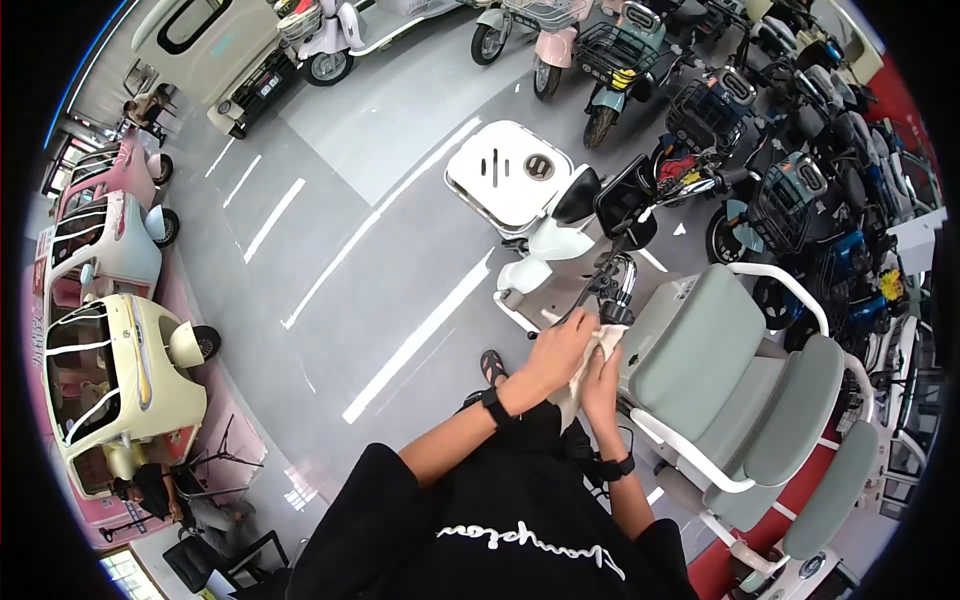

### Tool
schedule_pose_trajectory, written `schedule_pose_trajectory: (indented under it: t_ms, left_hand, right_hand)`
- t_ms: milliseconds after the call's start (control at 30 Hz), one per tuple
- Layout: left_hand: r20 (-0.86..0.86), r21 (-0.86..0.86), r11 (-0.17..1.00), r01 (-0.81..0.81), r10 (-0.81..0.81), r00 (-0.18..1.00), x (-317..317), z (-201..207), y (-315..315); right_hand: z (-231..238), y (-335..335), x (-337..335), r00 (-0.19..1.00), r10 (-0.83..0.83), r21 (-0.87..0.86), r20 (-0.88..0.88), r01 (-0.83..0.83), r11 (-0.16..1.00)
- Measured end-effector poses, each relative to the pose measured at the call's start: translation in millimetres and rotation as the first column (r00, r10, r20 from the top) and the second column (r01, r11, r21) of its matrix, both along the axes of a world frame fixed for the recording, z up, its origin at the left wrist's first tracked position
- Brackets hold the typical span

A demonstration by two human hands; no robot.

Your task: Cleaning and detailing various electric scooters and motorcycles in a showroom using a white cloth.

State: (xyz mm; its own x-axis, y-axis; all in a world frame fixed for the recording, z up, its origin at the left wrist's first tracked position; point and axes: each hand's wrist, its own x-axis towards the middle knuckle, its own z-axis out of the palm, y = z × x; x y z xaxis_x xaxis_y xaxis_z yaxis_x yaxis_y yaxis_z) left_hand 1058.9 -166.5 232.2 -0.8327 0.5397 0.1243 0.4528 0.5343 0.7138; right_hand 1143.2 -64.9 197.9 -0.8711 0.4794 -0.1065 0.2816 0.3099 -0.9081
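Observation:
A beige cloth [569, 402] is bunched between my two hands at the near handlebar end of an electric tricycle. My left hand [561, 350] is closed on the cloth from above, its fingers bent beside the brake lever. Lower and to the right, my right hand [602, 385] grips the same cloth from the other side. The handlebar [602, 285] with its dark controls rises just beyond the hands. Cloth and fingers hide the grip. The tricycle's grey-green padded seat [690, 335], with white tubular armrests, is right of my hands.
The tricycle's white front basket lid [505, 175] lies ahead. Several parked electric scooters [790, 200] crowd the far right. A cream enclosed vehicle [130, 365] stands at left, and a seated person [165, 495] is at lower left. Grey floor [330, 230] with white stripes spreads between.

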Motion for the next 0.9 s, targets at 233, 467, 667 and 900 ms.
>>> schedule_pose_trajectory:
  t_ms: [233, 467, 667, 900]
  left_hand:
    - [0.095, -0.1, 0.995, -0.02, 0.03, 0.995, 28, 10, -16]
    - [0.043, -0.068, 0.996, 0.062, -0.059, 0.997, -18, 30, 16]
    - [0.206, -0.059, 0.996, 0.072, -0.058, 0.977, 6, 7, -11]
    - [0.324, -0.171, 0.943, 0.285, -0.219, 0.92, 20, 11, -38]
  right_hand:
    - [23, 3, 7, 0.997, 0.08, -0.091, -0.019, -0.082, 0.992]
    - [8, 14, -15, 0.999, -0.015, -0.108, 0.044, 0.02, 0.994]
    - [21, 2, 9, 0.991, 0.044, -0.115, 0.124, -0.03, 0.993]
    - [34, -24, 31, 0.98, -0.015, 0.021, 0.201, 0.011, 1.0]
